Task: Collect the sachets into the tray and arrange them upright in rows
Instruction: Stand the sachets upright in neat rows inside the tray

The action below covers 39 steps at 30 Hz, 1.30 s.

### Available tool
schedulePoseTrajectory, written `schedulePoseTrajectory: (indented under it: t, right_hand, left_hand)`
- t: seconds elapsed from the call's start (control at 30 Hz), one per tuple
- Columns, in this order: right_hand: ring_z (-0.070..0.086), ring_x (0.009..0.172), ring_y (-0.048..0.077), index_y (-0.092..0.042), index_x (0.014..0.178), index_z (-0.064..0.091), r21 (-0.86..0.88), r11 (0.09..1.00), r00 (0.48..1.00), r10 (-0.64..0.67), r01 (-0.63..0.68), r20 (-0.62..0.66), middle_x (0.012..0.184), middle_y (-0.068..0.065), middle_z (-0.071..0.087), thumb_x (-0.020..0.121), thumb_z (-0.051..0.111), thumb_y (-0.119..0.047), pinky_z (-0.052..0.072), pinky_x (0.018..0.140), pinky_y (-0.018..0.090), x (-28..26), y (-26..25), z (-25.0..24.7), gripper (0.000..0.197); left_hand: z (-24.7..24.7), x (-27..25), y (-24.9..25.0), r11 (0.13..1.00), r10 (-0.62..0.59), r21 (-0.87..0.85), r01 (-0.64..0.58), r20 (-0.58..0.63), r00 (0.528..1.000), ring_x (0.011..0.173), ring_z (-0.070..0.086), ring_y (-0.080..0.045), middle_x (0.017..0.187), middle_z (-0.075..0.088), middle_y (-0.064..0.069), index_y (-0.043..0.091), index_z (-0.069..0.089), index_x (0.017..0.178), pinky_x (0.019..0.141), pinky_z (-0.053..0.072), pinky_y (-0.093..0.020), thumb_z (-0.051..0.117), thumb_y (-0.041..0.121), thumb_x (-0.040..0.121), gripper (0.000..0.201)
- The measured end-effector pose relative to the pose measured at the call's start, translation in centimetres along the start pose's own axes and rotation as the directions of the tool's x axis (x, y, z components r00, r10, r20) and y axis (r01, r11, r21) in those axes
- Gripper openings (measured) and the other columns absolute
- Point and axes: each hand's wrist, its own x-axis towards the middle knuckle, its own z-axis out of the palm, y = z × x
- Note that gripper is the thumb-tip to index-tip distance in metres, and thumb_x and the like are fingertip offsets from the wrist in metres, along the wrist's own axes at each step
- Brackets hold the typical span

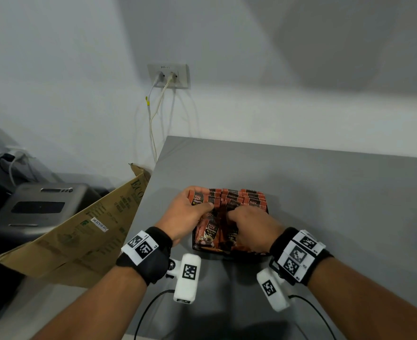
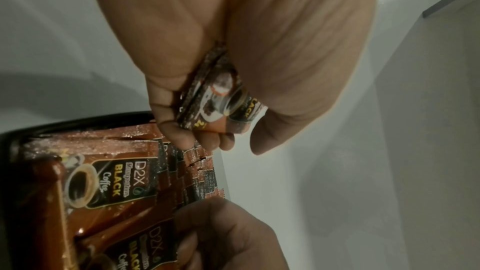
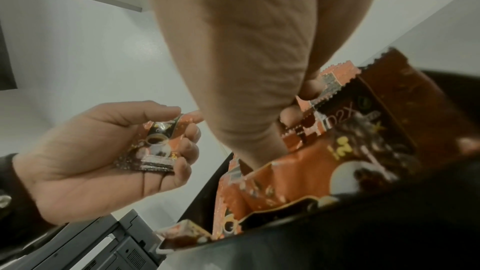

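A black tray [image 1: 209, 251] sits on the grey table [image 1: 325, 204], packed with orange-brown coffee sachets [image 1: 241, 197] standing in rows at its far side. Nearer me, more sachets [image 1: 211, 233] lean loosely. My left hand [image 1: 200, 201] hovers over the tray's far-left corner and grips a small stack of sachets [image 2: 221, 98]. My right hand [image 1: 236, 215] is down in the middle of the tray, its fingers [image 3: 309, 89] curled and pinching the top edges of sachets [image 3: 335, 81]. The right wrist view also shows the left hand's stack [image 3: 158, 145].
A brown cardboard box [image 1: 79, 231] leans against the table's left edge, with a grey printer [image 1: 40, 209] behind it. A wall socket [image 1: 168, 76] with white cables is above the table's far-left corner. Bare table surface lies right of and beyond the tray.
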Motion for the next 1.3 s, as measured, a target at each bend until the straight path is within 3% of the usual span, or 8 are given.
schedulePoseTrajectory:
  t: [0.17,0.4,0.53,0.73,0.9,1.03,1.17,1.3]
  right_hand:
    - [0.055,0.104,0.014,-0.022,0.117,0.06,0.08,0.997,0.999,0.011,-0.008,-0.038,0.112,-0.006,0.058,0.086,0.07,-0.012,0.041,0.084,0.021,0.1,0.8,0.5,0.035]
    - [0.054,0.094,0.005,-0.026,0.113,0.063,0.229,0.972,0.993,0.08,-0.058,-0.087,0.105,-0.014,0.054,0.083,0.077,-0.022,0.04,0.075,0.011,-0.9,1.9,-0.7,0.033]
    - [0.057,0.079,-0.002,-0.022,0.101,0.07,0.319,0.943,0.99,0.125,-0.096,-0.07,0.095,-0.015,0.061,0.09,0.068,-0.013,0.043,0.063,0.01,-1.7,2.4,-2.2,0.014]
    - [0.061,0.075,-0.001,-0.016,0.097,0.079,0.229,0.971,0.997,0.05,-0.064,0.066,0.091,-0.01,0.07,0.091,0.06,-0.009,0.041,0.062,0.007,-2.8,2.1,-1.6,0.021]
    - [0.064,0.081,0.001,-0.029,0.105,0.07,0.519,0.851,0.98,0.159,-0.076,-0.117,0.093,-0.012,0.069,0.09,0.071,-0.025,0.048,0.069,0.012,-3.5,1.4,-3.1,0.016]
    - [0.07,0.083,0.006,-0.03,0.104,0.069,0.658,0.753,0.955,0.201,-0.009,-0.217,0.092,-0.009,0.074,0.087,0.075,-0.023,0.057,0.08,0.026,-3.1,0.7,-4.9,0.02]
    - [0.068,0.073,0.005,-0.025,0.09,0.069,0.626,0.779,0.906,0.293,-0.041,-0.306,0.081,-0.007,0.073,0.088,0.074,-0.01,0.054,0.072,0.024,-3.5,2.9,-5.9,0.016]
    - [0.067,0.07,0.003,-0.026,0.085,0.065,0.616,0.78,0.87,0.376,-0.112,-0.318,0.076,-0.006,0.072,0.087,0.075,-0.012,0.047,0.069,0.019,-4.2,5.0,-5.5,0.017]
  left_hand:
    - [-0.2,0.0,-0.3,0.998,0.001,0.069,-0.004,0.036,0.999,0.086,0.073,-0.035,0.102,0.075,-0.014,0.019,0.06,0.12,0.074,0.06,-0.043,0.064,0.003,0.092,0.032]
    - [0.0,-0.4,0.1,0.996,-0.063,-0.058,0.067,0.059,0.996,0.085,0.072,-0.032,0.092,0.075,-0.011,0.012,0.059,0.121,0.073,0.059,-0.042,0.043,-0.01,0.092,0.04]
    - [0.6,-0.5,0.4,1.0,-0.009,-0.011,0.01,0.085,0.996,0.085,0.072,-0.029,0.099,0.074,-0.017,0.013,0.061,0.116,0.079,0.061,-0.043,0.053,-0.013,0.091,0.037]
    - [1.2,-0.6,0.8,0.994,0.069,0.079,-0.076,0.098,0.993,0.089,0.074,-0.03,0.096,0.076,-0.01,0.016,0.065,0.11,0.084,0.06,-0.051,0.063,-0.01,0.089,0.034]
    - [1.8,-0.7,1.2,0.991,0.094,0.079,-0.105,0.136,0.986,0.095,0.073,-0.033,0.104,0.075,-0.014,0.013,0.063,0.116,0.091,0.057,-0.053,0.074,-0.01,0.081,0.043]
    - [3.2,-0.9,2.0,0.982,0.143,0.099,-0.163,0.183,0.973,0.082,0.072,-0.029,0.098,0.074,-0.018,0.009,0.064,0.112,0.082,0.06,-0.043,0.078,-0.01,0.076,0.043]
    - [3.7,-0.5,2.1,0.914,0.062,0.379,-0.144,0.22,0.974,0.068,0.064,-0.018,0.095,0.073,0.0,0.025,0.064,0.115,0.065,0.057,-0.035,0.07,0.011,0.09,0.029]
    - [3.9,-0.5,1.5,0.843,-0.088,0.53,-0.092,0.305,0.948,0.057,0.052,-0.014,0.106,0.068,0.004,0.032,0.06,0.114,0.047,0.043,-0.029,0.048,0.007,0.098,0.032]
